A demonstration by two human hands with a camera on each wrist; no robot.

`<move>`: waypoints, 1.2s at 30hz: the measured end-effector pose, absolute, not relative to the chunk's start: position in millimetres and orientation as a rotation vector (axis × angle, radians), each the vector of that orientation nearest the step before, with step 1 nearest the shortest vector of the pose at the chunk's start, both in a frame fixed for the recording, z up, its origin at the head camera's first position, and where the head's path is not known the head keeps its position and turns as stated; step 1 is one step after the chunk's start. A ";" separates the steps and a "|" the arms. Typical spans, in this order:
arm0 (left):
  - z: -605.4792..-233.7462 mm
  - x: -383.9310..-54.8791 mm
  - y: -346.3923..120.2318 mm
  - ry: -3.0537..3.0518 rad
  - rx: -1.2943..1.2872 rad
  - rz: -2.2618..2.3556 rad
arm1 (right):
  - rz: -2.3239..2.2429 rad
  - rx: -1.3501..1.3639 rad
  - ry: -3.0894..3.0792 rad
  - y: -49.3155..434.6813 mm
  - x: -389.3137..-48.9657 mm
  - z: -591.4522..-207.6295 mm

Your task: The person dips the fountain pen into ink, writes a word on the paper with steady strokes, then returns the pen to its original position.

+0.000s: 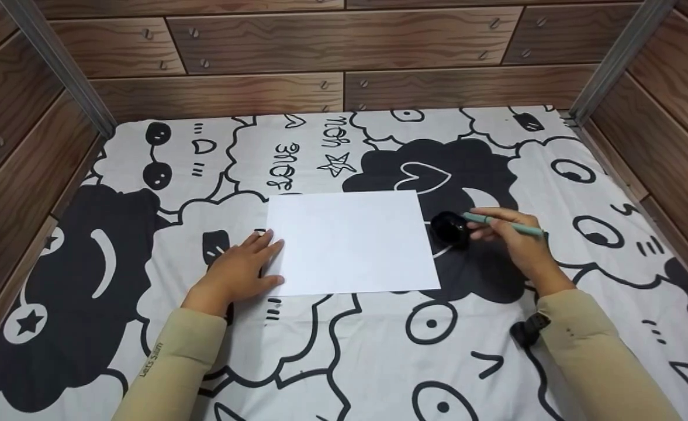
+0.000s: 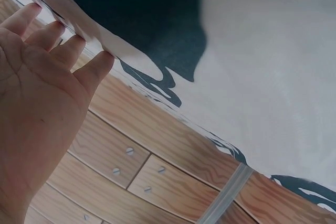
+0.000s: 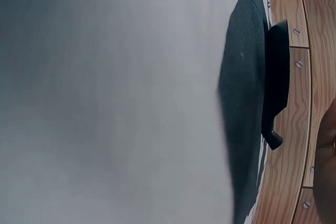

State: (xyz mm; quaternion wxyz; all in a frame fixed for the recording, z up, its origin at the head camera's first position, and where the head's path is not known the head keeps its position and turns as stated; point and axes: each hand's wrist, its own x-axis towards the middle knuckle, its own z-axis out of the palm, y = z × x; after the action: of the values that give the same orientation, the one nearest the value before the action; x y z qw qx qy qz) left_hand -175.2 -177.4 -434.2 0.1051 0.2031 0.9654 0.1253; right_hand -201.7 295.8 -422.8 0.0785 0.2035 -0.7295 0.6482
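Note:
A blank white sheet of paper (image 1: pixel 352 242) lies on the patterned cloth. Spread over its left edge, my left hand (image 1: pixel 241 266) has its fingertips and thumb on the paper. Those outstretched fingers (image 2: pixel 97 69) also appear in the left wrist view. To the right of the sheet, my right hand (image 1: pixel 516 242) holds a slim teal pen-like stick (image 1: pixel 513 225) between thumb and fingers. Its left end is at the rim of a small, glossy black bowl (image 1: pixel 449 229). In the right wrist view the black bowl (image 3: pixel 277 72) shows a short projection, and only part of my right hand (image 3: pixel 326 166) is visible.
A black-and-white cartoon cloth (image 1: pixel 379 351) covers the surface. Wood-plank-patterned walls (image 1: pixel 344 44) enclose the back and sides, with grey metal posts (image 1: pixel 57 64) at the far corners. By the right sleeve, a small black device (image 1: pixel 528 330) is strapped at the wrist, with a cable below.

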 end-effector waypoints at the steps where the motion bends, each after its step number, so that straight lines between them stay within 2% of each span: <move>1: -434.2 -175.1 -177.7 2.848 0.601 0.370 | 1.950 0.589 -2.182 295.3 -202.0 -422.8; 11: -436.5 -175.3 -178.0 2.851 0.598 0.380 | 2.032 0.447 -2.150 292.2 -209.7 -426.7; 25: -436.3 -175.9 -177.5 2.847 0.601 0.380 | 1.666 0.416 -2.479 277.2 -201.8 -403.0; 36: -435.3 -175.0 -178.3 2.844 0.599 0.383 | 1.381 0.429 -2.627 273.2 -202.3 -402.4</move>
State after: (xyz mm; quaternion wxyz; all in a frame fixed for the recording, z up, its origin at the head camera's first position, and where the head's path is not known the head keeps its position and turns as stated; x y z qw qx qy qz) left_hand -175.0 -178.3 -435.3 0.1050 0.2033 0.9648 0.1299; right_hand -202.3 273.2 -402.4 0.0715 0.1428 -0.8738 0.4593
